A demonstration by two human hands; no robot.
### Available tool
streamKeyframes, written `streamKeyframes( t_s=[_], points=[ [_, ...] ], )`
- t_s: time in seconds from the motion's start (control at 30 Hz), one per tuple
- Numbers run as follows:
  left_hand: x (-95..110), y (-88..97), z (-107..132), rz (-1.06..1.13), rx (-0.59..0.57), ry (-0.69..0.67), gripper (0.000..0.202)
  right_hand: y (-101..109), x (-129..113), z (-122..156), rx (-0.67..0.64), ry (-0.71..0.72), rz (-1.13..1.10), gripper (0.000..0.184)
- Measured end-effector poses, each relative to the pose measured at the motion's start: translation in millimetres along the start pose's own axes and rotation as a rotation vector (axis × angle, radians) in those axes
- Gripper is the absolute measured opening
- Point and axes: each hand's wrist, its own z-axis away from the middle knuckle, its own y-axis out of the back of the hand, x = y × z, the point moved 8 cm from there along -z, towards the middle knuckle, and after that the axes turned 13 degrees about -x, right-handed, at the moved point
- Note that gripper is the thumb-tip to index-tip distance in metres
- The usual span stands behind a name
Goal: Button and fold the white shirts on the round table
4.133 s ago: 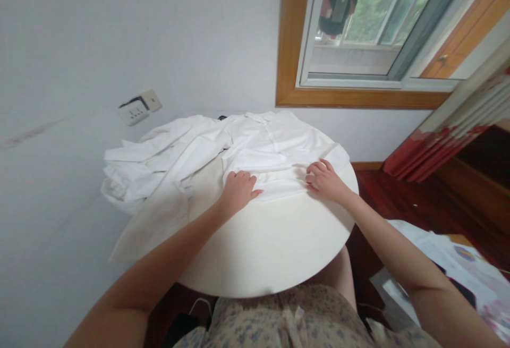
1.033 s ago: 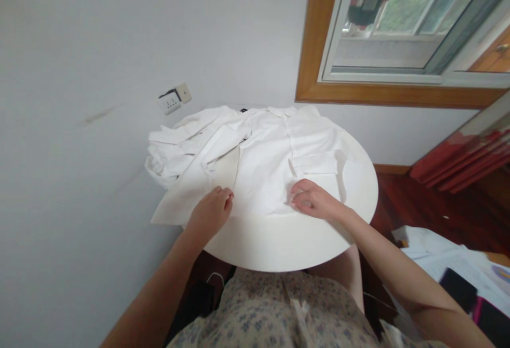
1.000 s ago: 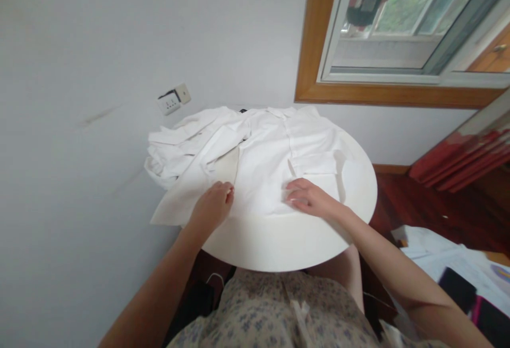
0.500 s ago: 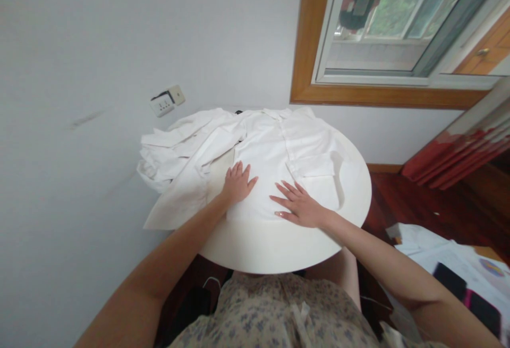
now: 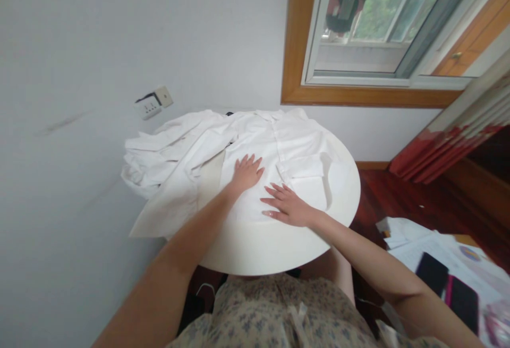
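Observation:
A white shirt (image 5: 295,146) lies spread on a round white table (image 5: 274,247), its collar toward the wall. One sleeve and part of the body (image 5: 159,156) hang bunched over the table's left edge. My left hand (image 5: 247,171) rests flat on the shirt's middle, fingers stretched out. Just to its right and nearer to me, my right hand (image 5: 285,205) lies flat on the fabric with fingers spread. Neither hand holds anything.
The table stands against a pale wall with a socket (image 5: 152,103). A wood-framed window (image 5: 358,29) is at the upper right. Red and white boards (image 5: 450,135) lean at the right. Papers and a dark phone (image 5: 432,273) lie on the wooden floor.
Both hands let go of the shirt's lower edge, opened flat and slid farther up onto the fabric. The shirt's front panel now lies smoother.

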Motion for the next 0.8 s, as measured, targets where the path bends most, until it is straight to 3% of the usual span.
streamKeyframes(
  t_s=[0.1, 0.2, 0.27, 0.37, 0.43, 0.6, 0.7, 0.8],
  points=[
    [-8.3, -12.3, -8.7, 0.023, -0.024, 0.028, 0.058, 27.3, 19.1, -2.1, 0.025, 0.026, -0.127, 0.038],
    [-13.3, -17.0, -10.4, 0.035, -0.016, 0.023, 0.058, 68.9, 64.7, -5.2, 0.182, -0.146, -0.063, 0.035],
    [-14.2, -17.4, -10.4, 0.037, -0.018, 0.027, 0.058, 87.6, 97.6, -9.4, 0.21, -0.293, 0.079, 0.034],
    [-13.5, -16.2, -10.5, 0.034, -0.019, 0.029, 0.057, 94.2, 142.9, -14.7, 0.106, -0.526, 0.231, 0.038],
    [-13.4, -15.8, -10.8, 0.033, -0.014, 0.029, 0.057, 91.9, 160.3, -15.7, 0.024, -0.607, 0.289, 0.042],
    [-13.9, -16.6, -10.4, 0.037, -0.006, 0.025, 0.057, 93.3, 159.5, -8.9, -0.018, -0.561, 0.384, 0.047],
    [-13.4, -13.5, -7.4, 0.03, 0.023, 0.021, 0.055, 93.8, 144.5, 6.4, -0.051, -0.447, 0.396, 0.039],
    [-5.8, -6.0, -3.9, 0.031, 0.055, -0.045, 0.049, 97.0, 121.6, 32.8, 0.018, -0.314, 0.384, 0.028]
  ],
)
